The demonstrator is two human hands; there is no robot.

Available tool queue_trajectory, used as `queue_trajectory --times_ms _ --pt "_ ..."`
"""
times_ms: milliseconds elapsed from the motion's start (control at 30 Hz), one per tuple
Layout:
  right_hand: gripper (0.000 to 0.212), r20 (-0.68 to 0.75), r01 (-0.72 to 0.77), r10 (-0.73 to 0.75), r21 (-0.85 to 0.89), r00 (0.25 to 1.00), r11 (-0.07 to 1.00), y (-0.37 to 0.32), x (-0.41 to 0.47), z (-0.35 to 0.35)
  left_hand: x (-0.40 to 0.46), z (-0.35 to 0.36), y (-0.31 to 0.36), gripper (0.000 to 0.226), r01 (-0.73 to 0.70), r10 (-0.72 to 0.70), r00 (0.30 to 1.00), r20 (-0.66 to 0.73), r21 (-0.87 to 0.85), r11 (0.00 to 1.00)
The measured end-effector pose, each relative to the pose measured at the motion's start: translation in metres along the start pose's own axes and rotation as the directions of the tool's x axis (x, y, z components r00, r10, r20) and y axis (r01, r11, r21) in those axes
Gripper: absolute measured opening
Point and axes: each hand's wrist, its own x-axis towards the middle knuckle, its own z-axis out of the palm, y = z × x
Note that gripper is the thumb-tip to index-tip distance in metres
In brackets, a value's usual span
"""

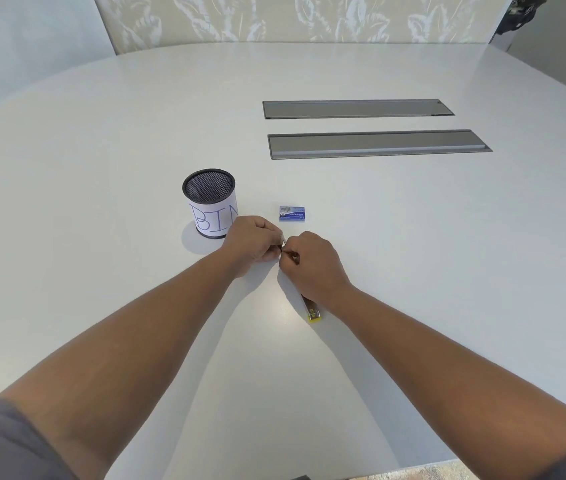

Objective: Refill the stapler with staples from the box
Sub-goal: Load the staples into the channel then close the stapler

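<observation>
1. Right now the stapler (312, 308) lies on the white table (413, 237) in front of the person, mostly hidden beneath the right hand (312, 263); only its near end shows, a metal strip with a yellow tip pointing toward the person.
2. Its far end runs up under the right hand to where the two hands meet.
3. That right hand lies over the stapler with its fingers curled down around it, holding it against the table.
4. Meanwhile the left hand (252, 245) has its fingers curled, and the fingertips pinch a small silvery piece (283, 241) just at the stapler's far end; it is too small to tell whether this is a strip of staples or a part of the stapler.
5. Both hands touch or nearly touch at that spot.
6. Just beyond the hands, the staple box (292, 214) lies flat on the table, small, blue and white, apart from both hands; whether it is open cannot be told.
7. To the left of the box stands a black mesh cup (209, 202) wrapped in a white paper label with "BIN" written on it; the left hand covers part of its lower right side.
8. Farther back, two long grey panels (378, 143) are set into the tabletop, well apart from the work.
</observation>
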Motion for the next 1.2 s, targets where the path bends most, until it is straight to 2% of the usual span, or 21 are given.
queue_trajectory --times_ms 233,367,433,600,900,1000,1200 --pt "0.020 -0.045 0.085 -0.096 -0.201 0.994 0.976 0.005 -0.015 0.004 0.003 0.000 -0.003 0.012 0.003 -0.003 1.000 0.011 -0.009 1.000" --pt "0.028 -0.004 0.102 -0.107 -0.277 0.994 0.956 0.005 -0.018 0.004 0.002 -0.001 -0.003 0.007 -0.005 0.005 1.000 0.024 -0.003 1.000" --pt "0.030 0.016 0.114 -0.114 -0.264 0.993 0.958 0.004 -0.019 0.003 0.002 -0.002 -0.004 0.007 -0.006 0.006 1.000 0.027 0.000 1.000" --pt "0.016 -0.001 0.108 -0.110 -0.187 0.994 0.976 0.007 -0.020 0.000 0.001 0.000 -0.005 0.006 -0.029 0.028 1.000 0.013 0.015 0.999" --pt "0.021 0.011 0.112 -0.112 -0.215 0.994 0.970 0.006 -0.022 0.002 0.002 0.000 -0.007 0.009 -0.045 0.045 0.999 0.003 0.010 0.999" --pt "0.017 -0.009 0.086 -0.089 -0.171 0.996 0.981 0.009 -0.021 0.003 0.002 0.000 -0.008 0.007 -0.047 0.047 0.999 0.002 0.008 0.999" --pt "0.023 -0.004 0.053 -0.053 -0.100 0.999 0.994 0.012 -0.015 0.002 0.002 0.000 -0.009 0.007 -0.062 0.062 0.998 0.001 0.023 0.998"
